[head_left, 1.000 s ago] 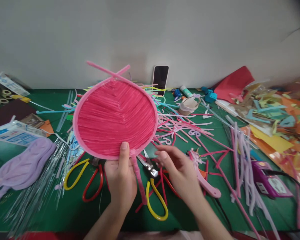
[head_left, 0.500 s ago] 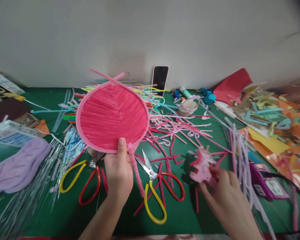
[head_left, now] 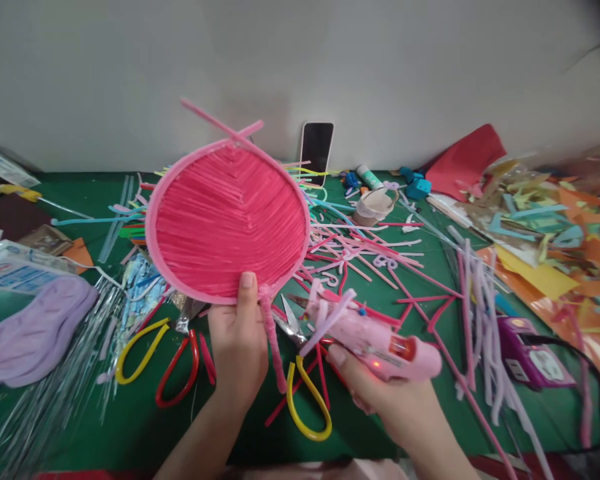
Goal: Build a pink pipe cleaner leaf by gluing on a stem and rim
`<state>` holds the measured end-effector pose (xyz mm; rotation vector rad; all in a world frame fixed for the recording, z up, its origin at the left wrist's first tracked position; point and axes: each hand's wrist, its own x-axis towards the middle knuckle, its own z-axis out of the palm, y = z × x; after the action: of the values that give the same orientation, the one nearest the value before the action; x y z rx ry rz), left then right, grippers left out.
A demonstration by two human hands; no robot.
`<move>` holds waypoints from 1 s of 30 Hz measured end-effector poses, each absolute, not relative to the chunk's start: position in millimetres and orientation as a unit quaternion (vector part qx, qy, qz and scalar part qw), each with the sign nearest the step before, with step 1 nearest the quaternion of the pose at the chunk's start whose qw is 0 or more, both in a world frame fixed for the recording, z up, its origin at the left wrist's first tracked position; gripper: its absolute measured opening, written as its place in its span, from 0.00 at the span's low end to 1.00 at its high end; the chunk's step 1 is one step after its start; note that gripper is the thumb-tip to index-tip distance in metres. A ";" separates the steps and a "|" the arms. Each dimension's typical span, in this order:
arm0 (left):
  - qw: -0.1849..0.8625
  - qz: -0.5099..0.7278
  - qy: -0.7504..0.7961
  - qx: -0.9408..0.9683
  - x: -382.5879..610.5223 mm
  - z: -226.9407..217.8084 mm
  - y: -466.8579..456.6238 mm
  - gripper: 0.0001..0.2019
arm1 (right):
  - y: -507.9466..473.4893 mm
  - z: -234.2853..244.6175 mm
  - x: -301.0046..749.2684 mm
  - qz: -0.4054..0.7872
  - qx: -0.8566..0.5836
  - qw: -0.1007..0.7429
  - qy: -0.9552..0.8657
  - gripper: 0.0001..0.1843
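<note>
My left hand [head_left: 240, 340] grips a pink leaf made of pipe cleaners [head_left: 230, 220] low on its face, thumb in front, the fingers behind it hidden. The leaf stands upright, with a lighter rim, a wrapped stem hanging down and two loose ends crossing at its tip. In my right hand [head_left: 380, 390] is a pink hot glue gun [head_left: 370, 333], its nozzle aimed left toward the stem but apart from it; an orange light glows on its side. Pale strips lie across its front. Partly behind the gun and my hand are red-and-yellow scissors [head_left: 307, 400].
A second pair of scissors [head_left: 177, 360] lies left of my left hand. Pipe cleaners [head_left: 370, 250] litter the green table behind. A lilac leaf [head_left: 40, 327] is at the left, a purple box with a black cable [head_left: 533, 353] at the right. A phone [head_left: 317, 152] leans on the wall.
My right hand has lifted the glue gun off the table and brought it left, close to the leaf's stem. The leaf has risen slightly and looks a little larger, still in my left hand.
</note>
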<state>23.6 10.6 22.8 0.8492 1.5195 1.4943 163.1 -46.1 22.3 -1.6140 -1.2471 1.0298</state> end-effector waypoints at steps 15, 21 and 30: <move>0.338 0.589 0.629 0.379 26.0 14.7 7.5 0.14 | -31.9 30.3 150.0 0.461 -0.660 0.386 -0.450 0.06; 0.326 0.586 0.636 0.381 26.0 15.2 6.4 0.15 | -33.4 28.7 152.3 0.464 -0.636 0.386 -0.480 0.07; 0.342 0.590 0.630 0.371 26.3 13.3 5.5 0.16 | -33.0 29.8 152.0 0.451 -0.643 0.393 -0.478 0.07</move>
<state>26.3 5.5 13.3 0.9650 1.6378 1.5338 152.0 -33.0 29.8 -1.6332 -1.2120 1.1451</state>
